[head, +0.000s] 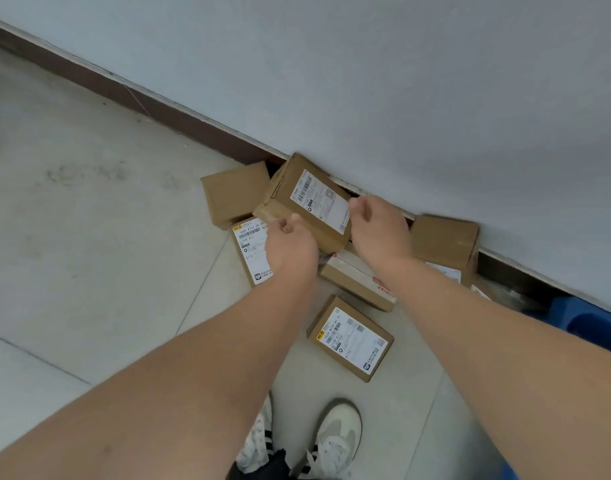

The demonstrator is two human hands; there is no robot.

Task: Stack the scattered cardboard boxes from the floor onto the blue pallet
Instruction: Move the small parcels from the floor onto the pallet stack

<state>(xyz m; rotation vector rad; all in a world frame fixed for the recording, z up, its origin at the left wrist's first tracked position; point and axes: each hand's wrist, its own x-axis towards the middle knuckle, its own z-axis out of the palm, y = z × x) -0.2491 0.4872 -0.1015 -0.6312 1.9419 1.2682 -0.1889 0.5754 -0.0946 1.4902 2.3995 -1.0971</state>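
Observation:
A labelled cardboard box (pixel 305 199) sits tilted against the wall, lifted above the others. My left hand (pixel 290 249) grips its near left corner and my right hand (pixel 378 230) grips its right edge. Around it on the floor lie a plain box (pixel 233 194), a box with a white label (pixel 250 251) partly under my left hand, a taped box (pixel 357 280) beneath my wrists, a labelled box (pixel 350 337) nearer my feet and a plain box (pixel 444 240) by the wall. A corner of the blue pallet (pixel 588 323) shows at the right.
The white wall (pixel 401 81) with its dark skirting (pixel 158 105) runs diagonally behind the boxes. Pale tiled floor (pixel 89 220) spreads to the left. My shoes (pixel 335 441) stand at the bottom.

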